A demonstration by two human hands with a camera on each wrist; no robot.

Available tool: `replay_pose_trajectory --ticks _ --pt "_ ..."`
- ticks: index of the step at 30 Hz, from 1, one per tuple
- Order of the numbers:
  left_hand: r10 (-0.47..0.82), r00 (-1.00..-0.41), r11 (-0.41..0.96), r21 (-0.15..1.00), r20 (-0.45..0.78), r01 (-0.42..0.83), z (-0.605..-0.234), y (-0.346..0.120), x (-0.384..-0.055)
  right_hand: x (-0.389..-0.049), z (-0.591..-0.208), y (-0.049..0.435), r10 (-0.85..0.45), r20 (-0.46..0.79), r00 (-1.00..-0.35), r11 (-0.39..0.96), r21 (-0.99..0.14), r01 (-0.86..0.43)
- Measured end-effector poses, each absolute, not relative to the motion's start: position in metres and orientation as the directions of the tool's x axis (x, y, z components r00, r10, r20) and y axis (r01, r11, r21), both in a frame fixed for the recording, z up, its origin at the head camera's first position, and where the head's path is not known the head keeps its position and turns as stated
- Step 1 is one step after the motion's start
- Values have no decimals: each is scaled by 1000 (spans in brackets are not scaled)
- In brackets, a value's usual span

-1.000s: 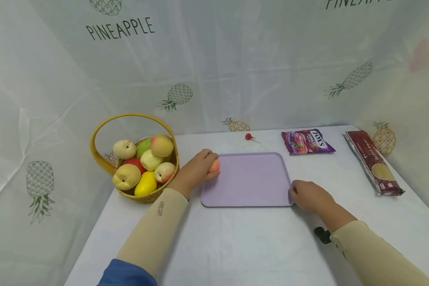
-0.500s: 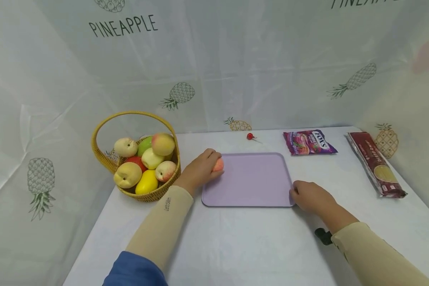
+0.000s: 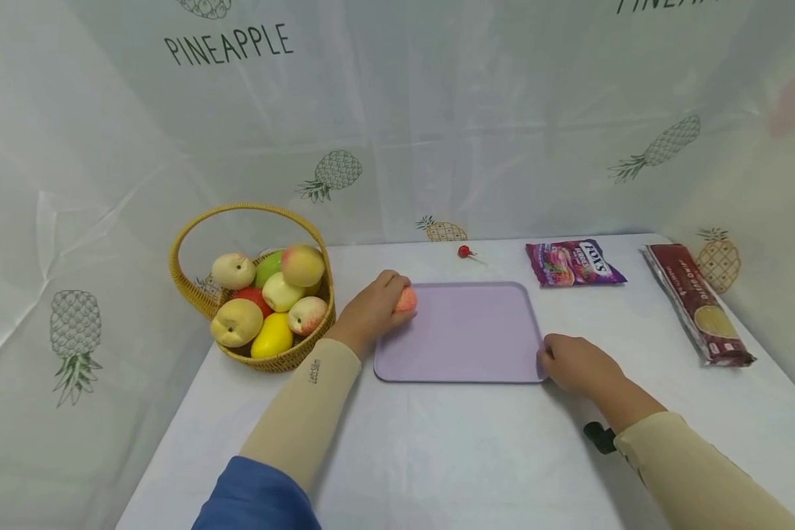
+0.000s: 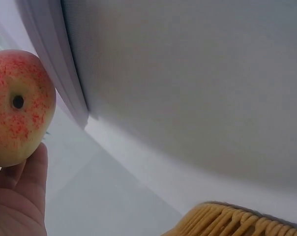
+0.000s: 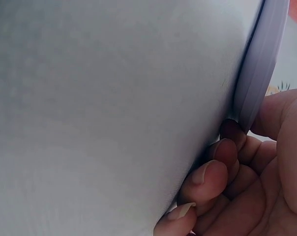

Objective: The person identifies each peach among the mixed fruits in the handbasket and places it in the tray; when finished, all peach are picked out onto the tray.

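My left hand (image 3: 375, 309) grips a pinkish-red speckled peach (image 3: 407, 299) over the left side of the lilac tray (image 3: 464, 335). In the left wrist view the peach (image 4: 20, 108) shows a small dark hole in its end, close beside the tray's rim (image 4: 52, 54). With its thumb over the rim and fingers curled at the underside, my right hand (image 3: 579, 366) pinches the tray's right edge near the front corner. The right wrist view shows that thumb (image 5: 276, 115) and the curled fingers (image 5: 205, 182) against the white tabletop.
A wicker basket (image 3: 291, 361) full of fruit stands left of the tray. Behind the tray lies a small red item (image 3: 464, 252). A purple Fox's candy bag (image 3: 573, 263) and a long maroon packet (image 3: 698, 305) lie at right. A black object (image 3: 598, 438) sits by the right wrist.
My left hand has shifted slightly right with the peach, farther over the tray. The right hand keeps its place on the tray's edge. The head view has tilted a little.
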State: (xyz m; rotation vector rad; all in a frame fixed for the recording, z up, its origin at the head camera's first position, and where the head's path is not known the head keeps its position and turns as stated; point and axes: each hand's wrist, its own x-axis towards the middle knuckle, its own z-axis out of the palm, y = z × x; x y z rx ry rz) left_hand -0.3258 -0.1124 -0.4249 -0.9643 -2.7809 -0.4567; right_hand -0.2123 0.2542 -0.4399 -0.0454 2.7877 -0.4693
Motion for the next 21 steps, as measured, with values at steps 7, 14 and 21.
replay_pose_trajectory --ticks 7,14,21 --pt "552 -805 760 264 220 593 -429 -112 -329 -212 -442 250 -87 -297 -951 943 -331 17" --pt "544 -808 765 262 227 589 -431 -112 -334 -212 -442 248 -83 -286 -955 947 -321 14" --pt "558 -813 781 226 165 582 -430 -106 -332 -212 -439 253 -73 -292 -954 950 -311 23"
